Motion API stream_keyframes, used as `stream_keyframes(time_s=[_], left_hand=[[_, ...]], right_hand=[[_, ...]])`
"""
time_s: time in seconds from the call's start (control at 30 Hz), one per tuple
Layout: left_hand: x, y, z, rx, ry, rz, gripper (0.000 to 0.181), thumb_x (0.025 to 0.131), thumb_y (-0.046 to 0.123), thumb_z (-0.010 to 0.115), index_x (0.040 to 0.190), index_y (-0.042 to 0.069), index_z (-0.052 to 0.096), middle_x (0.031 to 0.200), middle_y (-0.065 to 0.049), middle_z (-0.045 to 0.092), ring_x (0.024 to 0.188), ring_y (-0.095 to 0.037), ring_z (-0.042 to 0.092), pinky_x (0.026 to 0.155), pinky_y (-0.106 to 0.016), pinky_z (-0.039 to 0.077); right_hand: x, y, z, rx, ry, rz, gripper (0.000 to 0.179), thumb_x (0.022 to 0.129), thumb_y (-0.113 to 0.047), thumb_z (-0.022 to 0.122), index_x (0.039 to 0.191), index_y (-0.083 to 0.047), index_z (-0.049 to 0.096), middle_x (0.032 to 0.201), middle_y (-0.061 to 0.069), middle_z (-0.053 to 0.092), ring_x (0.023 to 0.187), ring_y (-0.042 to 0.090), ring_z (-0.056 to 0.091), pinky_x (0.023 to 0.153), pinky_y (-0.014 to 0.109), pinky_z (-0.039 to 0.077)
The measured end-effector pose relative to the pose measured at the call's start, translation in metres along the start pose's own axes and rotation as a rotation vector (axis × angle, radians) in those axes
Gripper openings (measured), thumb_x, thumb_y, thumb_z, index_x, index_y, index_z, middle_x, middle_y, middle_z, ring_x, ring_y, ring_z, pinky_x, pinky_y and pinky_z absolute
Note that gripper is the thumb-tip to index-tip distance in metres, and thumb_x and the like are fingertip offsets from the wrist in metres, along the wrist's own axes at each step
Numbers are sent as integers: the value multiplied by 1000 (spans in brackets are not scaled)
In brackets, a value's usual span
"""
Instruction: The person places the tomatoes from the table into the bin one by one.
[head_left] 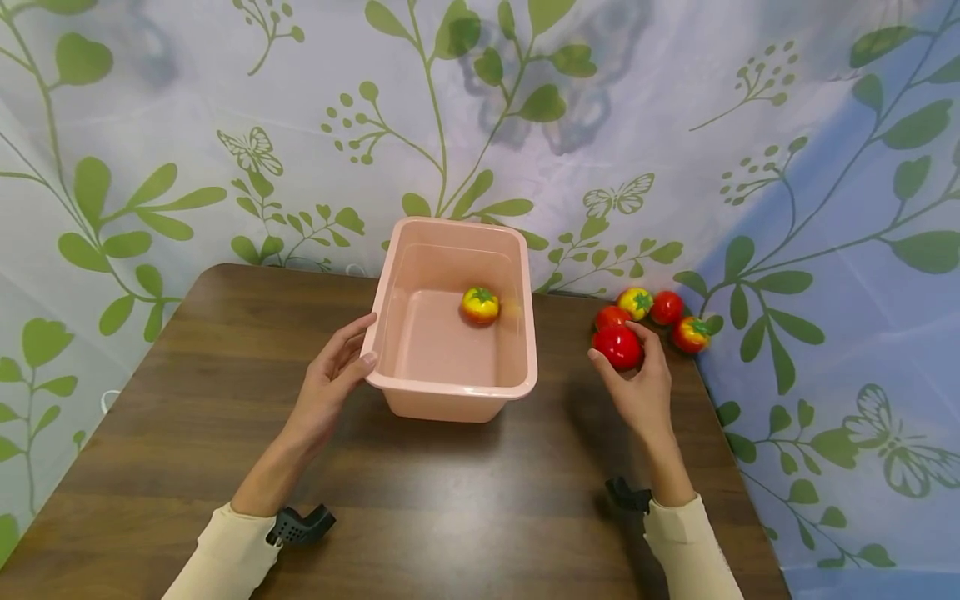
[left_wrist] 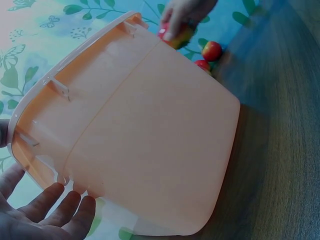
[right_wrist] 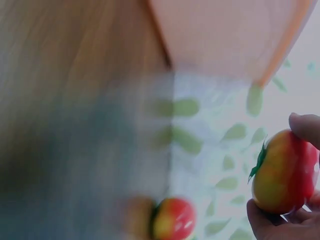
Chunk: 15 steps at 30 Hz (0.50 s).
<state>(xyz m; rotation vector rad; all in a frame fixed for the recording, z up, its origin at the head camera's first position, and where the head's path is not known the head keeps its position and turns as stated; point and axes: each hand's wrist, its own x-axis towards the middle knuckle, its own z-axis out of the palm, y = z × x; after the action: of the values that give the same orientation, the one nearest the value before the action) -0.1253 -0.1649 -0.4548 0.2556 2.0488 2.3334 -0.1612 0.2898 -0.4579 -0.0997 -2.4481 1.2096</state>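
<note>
A pink plastic bin [head_left: 450, 390] stands on the table, with a yellow-red tomato [head_left: 480, 307] lying inside. My left hand [head_left: 337, 367] grips the bin's left rim, thumb over the edge; in the left wrist view its fingers [left_wrist: 80, 212] are below the rim against the outer wall. To the right of the bin, my right hand [head_left: 643, 379] holds a shiny red tomato [head_left: 618, 348] between thumb and fingers. The right wrist view shows this tomato's yellow side [right_wrist: 275, 172] and its green leafy top, clear of the table.
Several more tomatoes lie at the table's back right, among them a yellow one [head_left: 635, 302], a red one [head_left: 667, 307] and a yellow-red one [head_left: 691, 334]. A leaf-patterned cloth [head_left: 300, 108] hangs behind the brown wooden table [head_left: 450, 500] and along its right side.
</note>
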Motion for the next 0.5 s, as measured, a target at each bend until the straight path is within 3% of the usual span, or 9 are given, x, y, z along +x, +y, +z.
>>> stream_keyframes(time_s=[0.07, 0.13, 0.5], left_hand=[[0, 0, 0, -1, -1, -1, 56, 112, 15, 58, 165, 21, 42, 162, -22, 49, 142, -23, 59, 107, -20, 55], [-1, 0, 1, 0, 1, -2, 56, 112, 15, 58, 165, 20, 43, 161, -21, 50, 142, -22, 59, 107, -20, 55], [0, 1, 1, 7, 5, -8, 56, 111, 16, 59, 165, 21, 43, 162, -21, 49, 143, -26, 58, 105, -20, 56]], right_hand=[[-2, -15, 3, 56, -13, -48, 71, 90, -25, 88, 151, -17, 53, 149, 4, 61, 126, 16, 60, 104, 11, 49], [-5, -29, 5, 117, -26, -93, 71, 89, -21, 89, 151, -17, 54, 148, 3, 61, 125, 13, 59, 102, 6, 48], [-16, -101, 26, 293, -151, -271, 75, 87, -12, 89, 152, -19, 51, 150, -2, 59, 130, 12, 60, 105, 16, 55]])
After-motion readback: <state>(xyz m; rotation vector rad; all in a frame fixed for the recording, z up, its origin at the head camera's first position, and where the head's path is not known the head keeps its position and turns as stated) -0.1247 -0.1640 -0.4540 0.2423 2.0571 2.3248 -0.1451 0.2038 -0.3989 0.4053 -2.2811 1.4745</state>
